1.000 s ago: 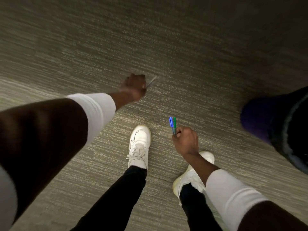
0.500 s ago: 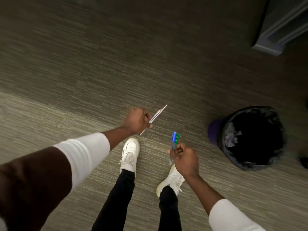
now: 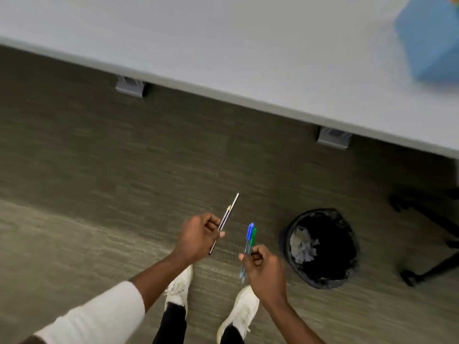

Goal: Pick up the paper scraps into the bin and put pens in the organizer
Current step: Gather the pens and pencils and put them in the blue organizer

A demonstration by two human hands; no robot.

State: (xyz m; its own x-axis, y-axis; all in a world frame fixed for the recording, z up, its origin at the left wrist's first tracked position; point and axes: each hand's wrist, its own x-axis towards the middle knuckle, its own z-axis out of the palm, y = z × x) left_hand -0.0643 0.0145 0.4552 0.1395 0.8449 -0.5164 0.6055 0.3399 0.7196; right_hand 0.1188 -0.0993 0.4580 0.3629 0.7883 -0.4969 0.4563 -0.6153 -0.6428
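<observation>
My left hand point(image 3: 197, 235) is closed around thin dark and silver pens point(image 3: 227, 217) that point up and to the right. My right hand point(image 3: 263, 266) grips a blue-capped pen point(image 3: 249, 230) and a green-capped pen point(image 3: 253, 236), caps up. Both hands hover above the carpet in front of my feet. To the right stands a round bin point(image 3: 323, 247) with a black liner and paper scraps point(image 3: 301, 247) inside. A blurred blue box point(image 3: 429, 36), possibly the organizer, sits on the table at the top right.
A light grey table point(image 3: 223, 45) spans the top, its edge running diagonally, with grey brackets point(image 3: 130, 86) under it. Black chair legs with castors point(image 3: 422, 269) stand at the far right. My white shoes point(image 3: 178, 289) are on the grey carpet.
I have straightened up and the view has swung upward, so the table and blue box came into view. My left hand lifted its pens off the floor and drew in beside my right hand.
</observation>
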